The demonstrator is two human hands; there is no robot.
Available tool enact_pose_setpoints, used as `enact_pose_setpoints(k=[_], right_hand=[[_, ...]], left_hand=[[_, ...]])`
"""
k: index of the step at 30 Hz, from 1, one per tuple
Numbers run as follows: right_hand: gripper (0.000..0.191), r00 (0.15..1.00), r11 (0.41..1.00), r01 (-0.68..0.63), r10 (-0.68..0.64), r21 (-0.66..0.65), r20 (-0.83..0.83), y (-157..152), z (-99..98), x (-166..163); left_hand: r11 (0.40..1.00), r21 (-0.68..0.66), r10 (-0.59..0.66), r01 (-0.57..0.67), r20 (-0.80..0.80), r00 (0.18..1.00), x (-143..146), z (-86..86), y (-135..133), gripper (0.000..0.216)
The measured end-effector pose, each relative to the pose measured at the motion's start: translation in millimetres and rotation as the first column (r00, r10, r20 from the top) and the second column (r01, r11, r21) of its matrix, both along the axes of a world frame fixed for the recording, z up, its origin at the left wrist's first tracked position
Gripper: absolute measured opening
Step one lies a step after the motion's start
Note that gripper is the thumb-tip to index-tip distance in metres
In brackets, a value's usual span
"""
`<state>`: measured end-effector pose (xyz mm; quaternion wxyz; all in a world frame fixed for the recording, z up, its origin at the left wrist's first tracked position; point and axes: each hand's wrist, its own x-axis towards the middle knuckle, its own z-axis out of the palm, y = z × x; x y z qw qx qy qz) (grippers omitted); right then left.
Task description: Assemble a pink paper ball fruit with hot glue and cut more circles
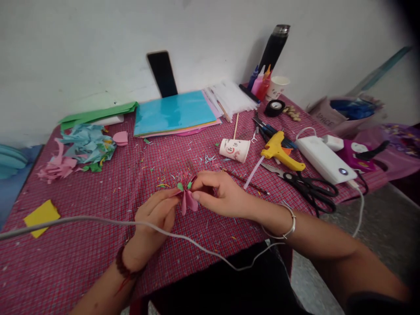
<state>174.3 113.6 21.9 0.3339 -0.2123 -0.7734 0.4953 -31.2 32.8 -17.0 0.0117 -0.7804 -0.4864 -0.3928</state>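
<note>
A pink paper flower (189, 202) with small green bits is held between both hands, above the front middle of the checked tablecloth. My left hand (156, 212) pinches its left side, fingers together. From the right, my right hand (221, 192) has thumb and forefinger closed on the flower near the green pieces. Just beyond the hands lie thin paper shreds (208, 158). A pencil (246, 181) lies partly behind my right hand. The hidden fingertips leave the exact grip unclear.
A yellow glue gun (282, 151), black scissors (310, 188) and a white power bank (324, 159) lie right. A paper cup (234, 149) lies tipped. Coloured sheets (173, 113) and a phone (162, 73) are behind. Crumpled paper (88, 146) sits left. A white cable (193, 247) crosses in front.
</note>
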Motion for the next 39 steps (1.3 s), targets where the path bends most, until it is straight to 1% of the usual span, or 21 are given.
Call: enact_pose_setpoints(k=[2, 3, 4, 5, 6, 8, 10, 12, 14, 16, 17, 19, 22, 26, 29, 31, 33, 35, 39], right_hand=[[0.012, 0.998, 0.993, 0.046, -0.051, 0.108, 0.038, -0.2, -1.1, 1.0], [0.011, 0.996, 0.988, 0.065, -0.073, 0.139, 0.055, -0.1, -1.9, 1.4], [0.011, 0.994, 0.986, 0.078, -0.089, 0.150, 0.067, 0.2, -2.7, 1.5], [0.011, 0.993, 0.987, 0.084, -0.095, 0.135, 0.077, 0.6, -3.5, 1.4], [0.011, 0.993, 0.993, 0.080, -0.087, 0.090, 0.083, 1.1, -4.1, 1.0], [0.012, 0.996, 0.996, 0.047, -0.041, -0.080, 0.073, 2.7, -4.8, -0.3], [0.013, 0.999, 0.960, 0.008, 0.003, -0.281, 0.039, 4.7, -5.1, -1.9], [0.014, 1.000, 0.909, -0.001, 0.007, -0.417, 0.012, 6.5, -5.2, -3.4], [0.015, 1.000, 0.872, 0.014, -0.013, -0.490, 0.006, 7.5, -5.5, -4.9], [0.016, 0.999, 0.843, 0.032, -0.027, -0.538, 0.018, 7.7, -5.7, -6.5], [0.017, 0.999, 0.830, 0.041, -0.031, -0.556, 0.027, 7.6, -5.8, -7.2], [0.018, 0.998, 0.801, 0.059, -0.040, -0.595, 0.046, 7.5, -6.0, -8.6], [0.020, 0.997, 0.740, 0.073, -0.056, -0.668, 0.047, 8.0, -6.1, -10.2], [0.023, 0.996, 0.670, 0.082, -0.072, -0.738, 0.045, 8.6, -4.9, -11.5], [0.025, 0.994, 0.639, 0.109, -0.069, -0.761, 0.085, 8.2, -2.4, -12.5], [0.026, 0.992, 0.638, 0.126, -0.064, -0.760, 0.111, 7.9, -0.5, -12.9], [0.027, 0.989, 0.647, 0.141, -0.066, -0.749, 0.128, 7.9, 1.0, -12.7], [0.027, 0.990, 0.659, 0.139, -0.064, -0.739, 0.129, 8.2, 1.7, -11.9], [0.026, 0.996, 0.705, 0.089, -0.049, -0.704, 0.078, 9.0, 0.1, -9.6]], left_hand=[[1.000, 0.001, 0.017, -0.017, -0.001, 1.000, 2.4, 1.2, 2.1, 0.027], [0.999, 0.000, 0.035, -0.035, -0.004, 0.999, 3.7, 1.8, 3.2, 0.025], [0.998, 0.001, 0.055, -0.055, -0.007, 0.998, 5.1, 2.6, 4.2, 0.023], [0.997, -0.004, 0.072, -0.072, -0.009, 0.997, 6.6, 3.7, 5.1, 0.022], [0.997, -0.011, 0.081, -0.081, -0.003, 0.997, 8.2, 5.3, 5.7, 0.020], [0.996, -0.040, 0.082, -0.081, 0.038, 0.996, 11.7, 10.1, 5.9, 0.018], [0.994, -0.078, 0.087, -0.079, 0.098, 0.991, 14.2, 15.7, 4.4, 0.018], [0.994, -0.061, 0.100, -0.092, 0.141, 0.985, 15.3, 19.7, 1.7, 0.021], [0.992, 0.039, 0.117, -0.123, 0.125, 0.985, 15.3, 20.6, -0.7, 0.035], [0.977, 0.152, 0.142, -0.150, 0.066, 0.988, 15.7, 19.0, -1.5, 0.047], [0.970, 0.189, 0.151, -0.155, 0.038, 0.988, 16.3, 17.9, -1.3, 0.050], [0.968, 0.209, 0.141, -0.139, 0.003, 0.990, 17.9, 16.4, 0.1, 0.046], [0.983, 0.150, 0.104, -0.104, 0.007, 0.995, 19.3, 17.4, 2.7, 0.035], [0.998, -0.027, 0.065, -0.063, 0.070, 0.995, 18.4, 21.6, 5.0, 0.027], [0.990, -0.142, -0.013, 0.020, 0.056, 0.998, 19.5, 21.9, 7.3, 0.013], [0.982, -0.181, -0.039, 0.046, 0.041, 0.998, 21.6, 19.5, 9.0, 0.018], [0.980, -0.197, -0.015, 0.025, 0.052, 0.999, 23.7, 15.7, 10.1, 0.022], [0.974, -0.227, 0.030, -0.010, 0.086, 0.996, 24.6, 11.6, 10.5, 0.018], [0.950, -0.312, 0.071, -0.005, 0.199, 0.977, 22.6, 6.1, 10.4, 0.014]])
